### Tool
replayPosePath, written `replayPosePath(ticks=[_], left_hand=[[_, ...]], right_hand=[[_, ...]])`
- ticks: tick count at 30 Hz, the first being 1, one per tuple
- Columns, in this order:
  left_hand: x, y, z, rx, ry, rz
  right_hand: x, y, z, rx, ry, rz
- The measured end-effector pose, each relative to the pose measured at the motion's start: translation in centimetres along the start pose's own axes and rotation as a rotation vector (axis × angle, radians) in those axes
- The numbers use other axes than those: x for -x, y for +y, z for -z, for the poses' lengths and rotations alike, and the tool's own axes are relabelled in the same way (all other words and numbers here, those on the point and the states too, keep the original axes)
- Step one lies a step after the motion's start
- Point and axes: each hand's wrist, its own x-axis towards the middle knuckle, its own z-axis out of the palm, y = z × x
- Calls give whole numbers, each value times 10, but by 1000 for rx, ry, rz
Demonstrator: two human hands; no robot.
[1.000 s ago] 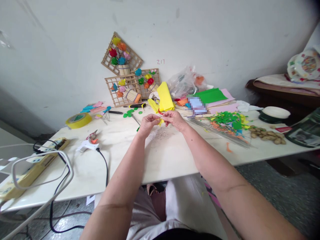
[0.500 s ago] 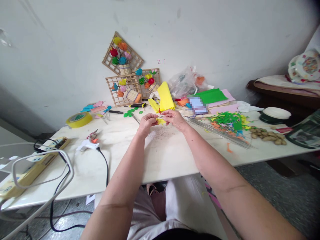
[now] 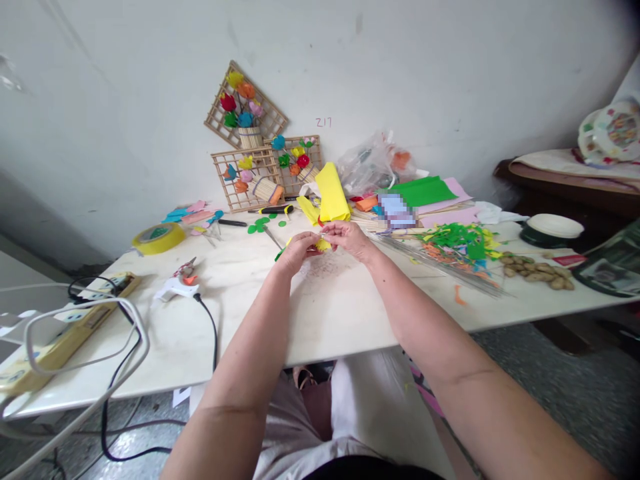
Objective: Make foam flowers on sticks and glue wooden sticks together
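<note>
Pinching a small, yellow, paper-like piece (image 3: 323, 245) above the white tabletop (image 3: 333, 320), the left hand (image 3: 300, 249) curls closed; the right hand (image 3: 349, 239) crowds against it, its grip unclear to me. The piece looks light, soft, tearable, best held by its edge.

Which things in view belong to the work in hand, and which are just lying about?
Likely part of the work:
yellow piece, held between the left hand and right hand
folded yellow paper, similar in colour
thin rods, perhaps

Seemingly just lying about:
peanuts
white-lidded tub
clear plastic bag
</note>
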Motion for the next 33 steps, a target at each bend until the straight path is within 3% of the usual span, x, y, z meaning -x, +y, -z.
replayPosePath(ticks=[12, 21, 33], left_hand=[[3, -1, 1, -50, -69, -46], [1, -1, -1, -173, 0, -158], [1, 0, -2, -170, 113, -209]], right_hand=[[-1, 2, 1, 17, -4, 11], [1, 3, 1, 25, 19, -170], [-1, 5, 1, 85, 43, -112]])
